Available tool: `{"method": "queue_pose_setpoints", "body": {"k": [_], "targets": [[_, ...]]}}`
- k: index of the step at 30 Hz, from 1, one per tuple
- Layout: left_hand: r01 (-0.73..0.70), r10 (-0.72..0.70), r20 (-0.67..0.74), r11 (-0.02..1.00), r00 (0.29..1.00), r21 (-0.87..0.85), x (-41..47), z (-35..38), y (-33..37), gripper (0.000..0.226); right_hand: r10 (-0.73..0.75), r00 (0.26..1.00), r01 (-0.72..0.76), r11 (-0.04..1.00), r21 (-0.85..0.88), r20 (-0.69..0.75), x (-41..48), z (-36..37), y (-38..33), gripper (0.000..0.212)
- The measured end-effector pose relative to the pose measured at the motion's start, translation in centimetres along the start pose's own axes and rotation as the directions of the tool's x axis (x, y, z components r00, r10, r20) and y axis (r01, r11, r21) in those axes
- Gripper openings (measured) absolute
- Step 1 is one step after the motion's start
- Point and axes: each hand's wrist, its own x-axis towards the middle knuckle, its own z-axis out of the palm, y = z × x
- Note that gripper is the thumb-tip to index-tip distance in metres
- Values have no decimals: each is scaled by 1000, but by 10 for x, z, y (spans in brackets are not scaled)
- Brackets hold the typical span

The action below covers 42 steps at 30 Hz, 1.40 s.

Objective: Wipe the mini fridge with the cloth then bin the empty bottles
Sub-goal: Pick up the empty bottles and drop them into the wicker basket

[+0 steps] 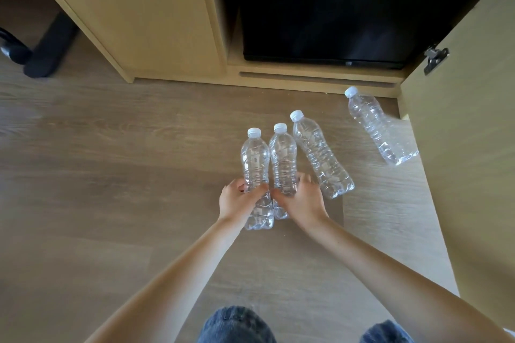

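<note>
Here the left hand (237,200) gripped the left bottle (255,159) and the right hand (305,199) gripped the second bottle (282,160), side by side. The third bottle (320,156) and fourth bottle (381,125) lay further right on the floor (111,175), near the fridge (320,8).

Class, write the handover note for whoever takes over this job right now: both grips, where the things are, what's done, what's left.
Left grip: holds the leftmost bottle round its lower body.
Right grip: holds the second bottle beside it.
Third bottle and fourth bottle lie on the floor, the fourth by the open cabinet door.
Mini fridge: in the cabinet, door shut.
Done: wiping cannot be judged; no cloth in view.
Left: bin all four bottles; no bin in view.
</note>
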Motion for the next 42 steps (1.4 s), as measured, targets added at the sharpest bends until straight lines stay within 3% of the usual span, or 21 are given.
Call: {"method": "queue_pose_setpoints", "body": {"k": [3,6,12,16,23,27,34,42], "targets": [[31,-29,17,993,999,-117,-5,-14,5,33,45,998,-36,977,209,-42,-9,-7,-8,73],[44,-38,33,974,999,-224,-31,-38,34,42,-20,998,37,949,314,-56,-29,-31,-31,59],[-54,75,49,940,996,-337,-111,-105,138,43,-105,989,144,866,478,-107,-88,-117,-128,61],[-132,161,46,916,986,-379,-183,-156,238,53,-134,980,195,808,556,-150,-142,-202,-213,63],[-288,328,32,868,944,-404,-350,-263,461,47,-209,953,300,759,578,-220,-272,-408,-385,75],[-371,407,0,834,913,-409,-456,-321,587,48,-260,911,400,743,536,-320,-356,-536,-480,42],[-584,619,-48,709,784,-397,-602,-382,745,36,-328,803,574,651,497,-498,-467,-694,-582,34],[-774,799,-164,475,579,-417,-686,-416,840,46,-466,602,773,545,326,-648,-525,-780,-641,41]]}}
